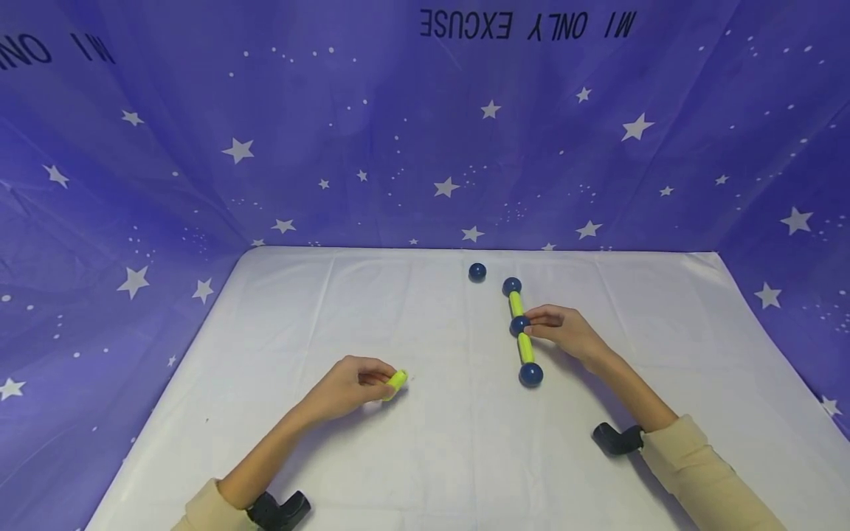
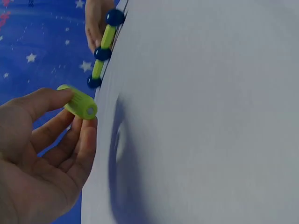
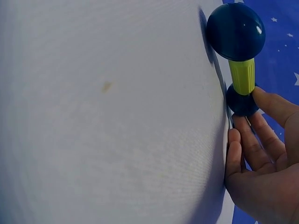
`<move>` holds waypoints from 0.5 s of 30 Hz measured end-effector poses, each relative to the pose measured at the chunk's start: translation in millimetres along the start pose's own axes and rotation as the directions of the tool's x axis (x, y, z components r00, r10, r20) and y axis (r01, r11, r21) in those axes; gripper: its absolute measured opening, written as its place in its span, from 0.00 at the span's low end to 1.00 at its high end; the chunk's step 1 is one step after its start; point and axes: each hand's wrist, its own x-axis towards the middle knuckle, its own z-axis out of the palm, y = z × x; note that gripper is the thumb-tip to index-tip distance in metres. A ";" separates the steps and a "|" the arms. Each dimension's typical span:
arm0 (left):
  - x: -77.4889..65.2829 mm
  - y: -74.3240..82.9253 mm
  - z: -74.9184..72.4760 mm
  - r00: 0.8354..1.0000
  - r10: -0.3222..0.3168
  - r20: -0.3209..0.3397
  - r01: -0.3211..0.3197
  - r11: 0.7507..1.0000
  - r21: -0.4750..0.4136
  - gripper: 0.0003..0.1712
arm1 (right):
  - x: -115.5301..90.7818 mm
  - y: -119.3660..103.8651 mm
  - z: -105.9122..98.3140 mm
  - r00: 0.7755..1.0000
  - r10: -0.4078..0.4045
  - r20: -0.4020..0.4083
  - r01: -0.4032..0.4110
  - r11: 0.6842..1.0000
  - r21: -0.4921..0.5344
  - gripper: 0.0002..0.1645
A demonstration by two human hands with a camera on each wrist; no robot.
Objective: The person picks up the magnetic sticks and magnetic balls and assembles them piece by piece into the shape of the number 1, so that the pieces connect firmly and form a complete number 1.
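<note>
Between thumb and fingers, my left hand [image 1: 353,387] pinches a short yellow-green rod [image 1: 396,380], held above the white table. A pale round tip shows at the end of this rod [image 2: 80,102] in the left wrist view. My right hand [image 1: 567,333] grips the middle dark blue ball [image 1: 520,326] of a straight chain. One yellow-green rod [image 1: 516,303] joins it to the far ball [image 1: 512,285], and another rod [image 1: 526,348] to the near ball [image 1: 530,375]. In the right wrist view, the thumb and fingertips lie on the middle ball [image 3: 242,100].
A loose dark blue ball [image 1: 477,273] sits near the table's back edge, left of the chain. Purple star-printed cloth [image 1: 372,133] walls in the white table [image 1: 438,472] at the back and sides. Black wrist mounts [image 1: 614,439] are worn at both beige sleeves.
</note>
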 end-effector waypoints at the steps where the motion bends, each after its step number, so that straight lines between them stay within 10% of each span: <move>1: 2.5 1.6 3.3 1.000 -0.011 0.000 0.011 0.999 -0.033 0.16 | 0.1 0.0 0.0 1.000 0.000 0.000 0.000 1.000 0.002 0.28; 15: 36.3 23.1 56.7 0.997 -0.080 -0.016 0.071 0.949 -0.308 0.19 | -0.1 0.9 -0.2 1.000 0.001 -0.007 -0.001 1.000 0.007 0.28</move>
